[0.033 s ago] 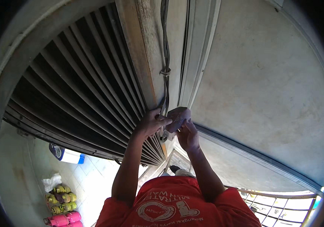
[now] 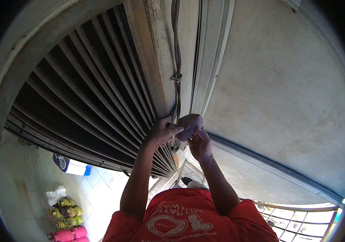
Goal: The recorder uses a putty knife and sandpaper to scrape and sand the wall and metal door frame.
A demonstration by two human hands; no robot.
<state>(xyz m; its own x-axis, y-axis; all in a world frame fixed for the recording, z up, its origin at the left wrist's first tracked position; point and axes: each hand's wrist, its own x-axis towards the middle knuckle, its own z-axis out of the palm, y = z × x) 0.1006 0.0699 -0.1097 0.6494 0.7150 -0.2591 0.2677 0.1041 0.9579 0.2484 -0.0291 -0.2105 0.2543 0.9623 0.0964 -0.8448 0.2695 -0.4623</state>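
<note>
Both arms reach up toward the centre of the view. The left hand (image 2: 162, 131) is curled with its fingers closed on the stone (image 2: 189, 126), which sits just at its three o'clock. The right hand (image 2: 199, 144) cups the stone from below, at about five o'clock. A cable (image 2: 176, 60) runs straight up toward twelve o'clock along the post (image 2: 152, 60). The shutter (image 2: 83, 105) fills nine o'clock; gas cylinders (image 2: 65, 222) lie at seven.

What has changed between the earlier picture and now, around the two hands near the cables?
Nothing has visibly changed. The right hand holds the brownish rounded lump as before, and the left hand rests beside the black cables at the dark ribbed shutter.
</note>
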